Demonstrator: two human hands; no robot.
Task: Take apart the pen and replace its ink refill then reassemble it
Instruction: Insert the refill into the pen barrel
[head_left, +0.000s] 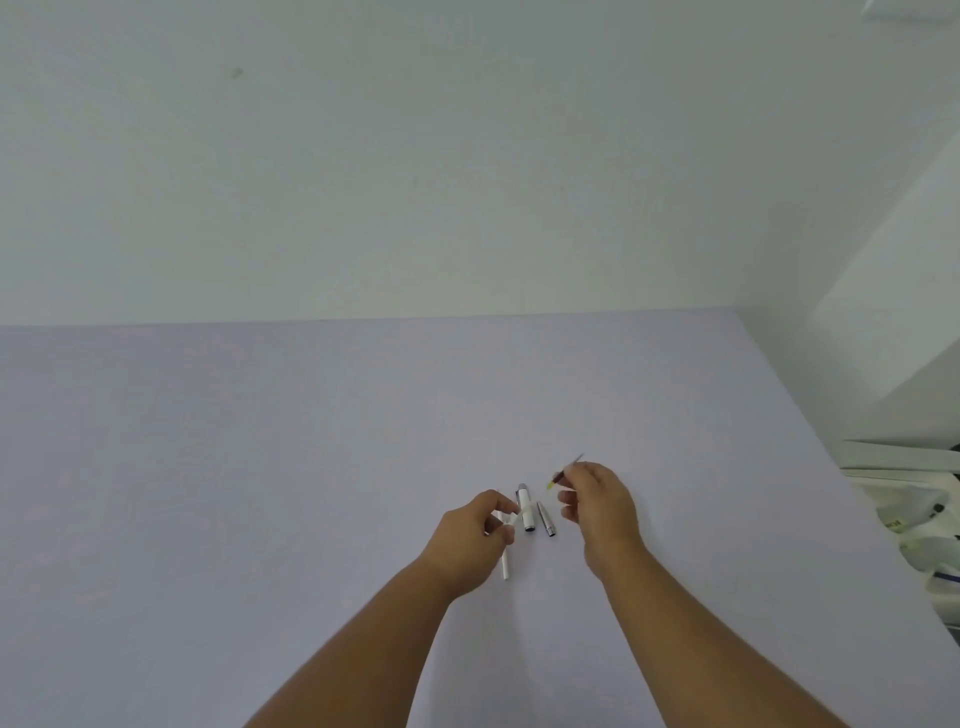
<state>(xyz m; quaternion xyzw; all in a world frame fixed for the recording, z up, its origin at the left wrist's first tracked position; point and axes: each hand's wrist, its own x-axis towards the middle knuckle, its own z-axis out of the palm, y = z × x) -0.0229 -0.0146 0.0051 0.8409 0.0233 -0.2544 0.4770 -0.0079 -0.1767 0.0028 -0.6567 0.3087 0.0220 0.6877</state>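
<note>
A pale lilac table (260, 467) fills the lower view, with both forearms reaching in over it. The right hand (602, 506) hovers above the surface, thumb and forefinger pinched narrowly on a thin ink refill (563, 472); its yellowish tip points down and left toward the parts, and its slim tail sticks out up and to the right past the knuckles. The left hand (475, 535) is curled around a white pen barrel (505, 566), whose long axis runs roughly toward and away from the person, the near end showing below the palm. Between the hands, on the table, lie a white cap section with a clip (525, 512) and, just beside it, a small grey metal tip piece (546, 519), both roughly parallel to the barrel. The refill sits up and to the right of the barrel, well apart from it and angled across its axis. Judging from this, the refill must swing into line with the barrel before it can slide in; which barrel end is open cannot be told.
</note>
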